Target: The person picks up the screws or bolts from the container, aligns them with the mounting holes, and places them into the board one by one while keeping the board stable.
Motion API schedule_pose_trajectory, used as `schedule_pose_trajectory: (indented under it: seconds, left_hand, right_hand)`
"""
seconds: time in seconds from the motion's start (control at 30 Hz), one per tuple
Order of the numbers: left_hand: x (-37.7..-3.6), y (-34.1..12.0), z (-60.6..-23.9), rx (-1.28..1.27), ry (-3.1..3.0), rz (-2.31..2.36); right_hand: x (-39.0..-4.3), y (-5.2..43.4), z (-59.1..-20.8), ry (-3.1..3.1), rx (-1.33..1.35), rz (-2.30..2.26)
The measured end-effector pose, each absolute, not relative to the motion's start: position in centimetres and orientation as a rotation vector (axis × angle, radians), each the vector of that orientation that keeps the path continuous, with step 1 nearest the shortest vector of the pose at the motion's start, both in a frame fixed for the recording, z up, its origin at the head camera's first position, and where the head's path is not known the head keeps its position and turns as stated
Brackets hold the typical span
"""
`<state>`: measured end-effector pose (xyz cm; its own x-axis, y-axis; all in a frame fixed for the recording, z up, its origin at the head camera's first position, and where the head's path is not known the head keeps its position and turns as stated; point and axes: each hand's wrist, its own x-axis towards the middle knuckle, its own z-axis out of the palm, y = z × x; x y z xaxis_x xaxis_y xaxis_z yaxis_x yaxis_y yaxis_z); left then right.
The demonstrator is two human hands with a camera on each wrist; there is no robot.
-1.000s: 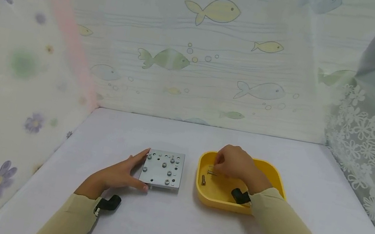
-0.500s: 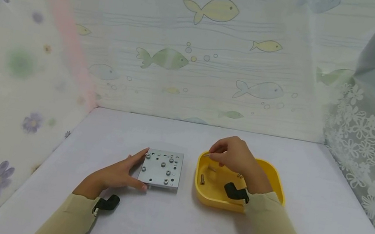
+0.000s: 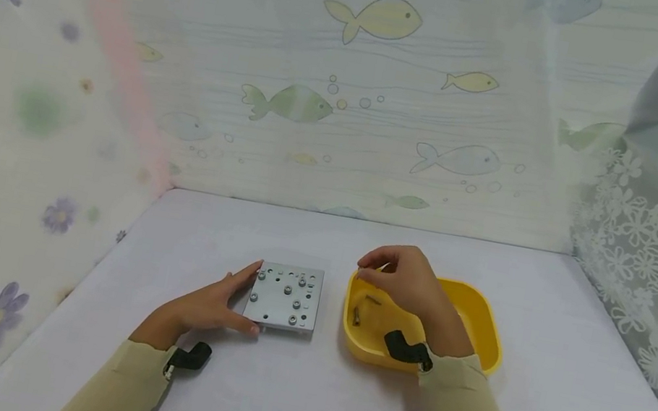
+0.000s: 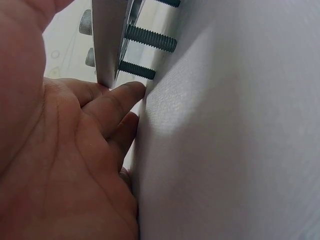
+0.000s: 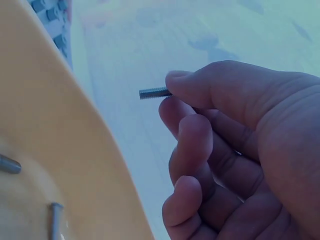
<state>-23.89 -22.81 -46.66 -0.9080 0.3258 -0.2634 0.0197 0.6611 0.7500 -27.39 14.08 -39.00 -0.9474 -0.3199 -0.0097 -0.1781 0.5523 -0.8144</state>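
My left hand (image 3: 206,305) holds the square silver metal plate (image 3: 275,304) at its left side, thumb at the near corner and a finger at the far corner. Several socket-head screws stand in the plate's holes. Below it, in the left wrist view, threaded screw shanks (image 4: 150,38) stick out towards the cloth. Over the left rim of the yellow tray (image 3: 365,354), my right hand (image 3: 406,282) pinches a small screw (image 5: 153,93) between thumb and fingertip. Its threaded end points out and its head is hidden by the fingers.
Loose screws, one at the back (image 3: 374,299) and one nearer (image 3: 357,316), lie in the tray's left part. White cloth (image 3: 295,398) covers the table. A fish-printed curtain (image 3: 362,94) hangs behind, with floral and lace sheets at the sides.
My right hand has lifted out of the tray and moved left to its rim, with a screw between the fingers. The left hand and the plate have stayed in place.
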Motion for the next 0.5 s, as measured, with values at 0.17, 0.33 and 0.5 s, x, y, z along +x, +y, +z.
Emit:
schedule_pose_trajectory:
  seconds: [0.17, 0.33, 0.5]
  left_hand:
    - [-23.8, -22.9, -47.1, 0.270, 2.500, 1.123]
    - [-23.9, -22.9, -47.1, 0.286, 2.499, 1.129]
    - [-23.9, -22.9, -46.9, 0.272, 2.521, 1.103]
  right_hand:
    - [-26.8, 13.4, -39.2, 2.604, -0.448, -1.330]
    - [-26.1, 12.4, -39.1, 2.588, -0.488, -1.343]
    - [-25.6, 11.1, -39.2, 2.631, -0.528, -1.260]
